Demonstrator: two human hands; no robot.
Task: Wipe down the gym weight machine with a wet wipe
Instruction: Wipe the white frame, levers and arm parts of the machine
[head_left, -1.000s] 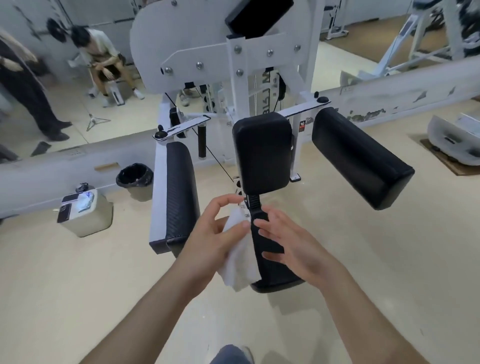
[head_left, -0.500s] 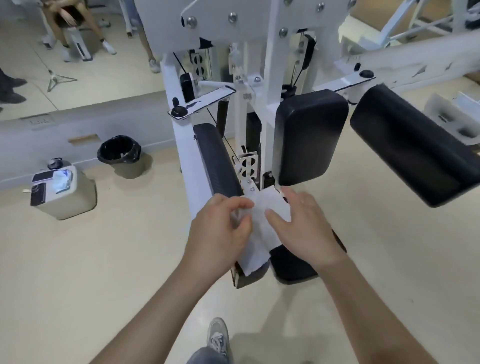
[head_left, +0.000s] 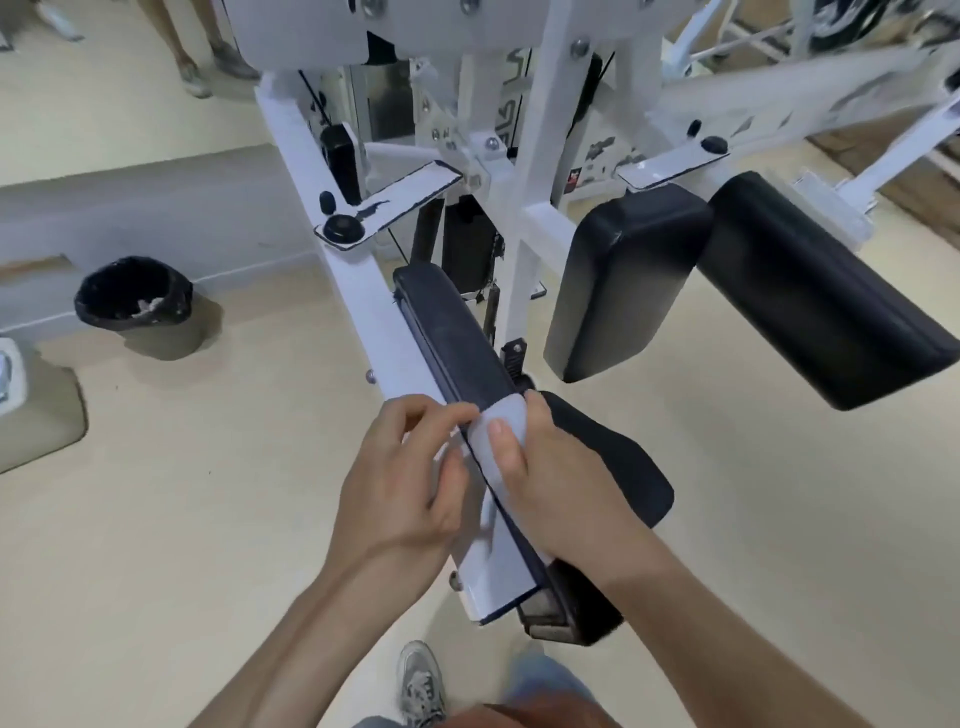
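Note:
A white weight machine (head_left: 535, 171) with black pads fills the upper middle of the view. Its left arm is a white bar with a long black pad (head_left: 457, 338) running along it toward me. A white wet wipe (head_left: 496, 431) is draped over the near part of that pad. My left hand (head_left: 410, 478) pinches the wipe's left edge against the white bar. My right hand (head_left: 550, 478) presses the wipe onto the pad from the right, thumb on top. The black seat (head_left: 613, 462) lies just right of my right hand.
A black back pad (head_left: 623, 280) and a large right arm pad (head_left: 831, 296) stand to the right. A bin with a black liner (head_left: 137, 306) sits on the beige floor at left, with a grey box (head_left: 31, 400) at the left edge. My shoe (head_left: 421, 680) is below.
The view has moved closer and lower. Both hands carried the wipe from in front of the seat post leftward onto the left arm pad, where it now lies wrapped over the pad.

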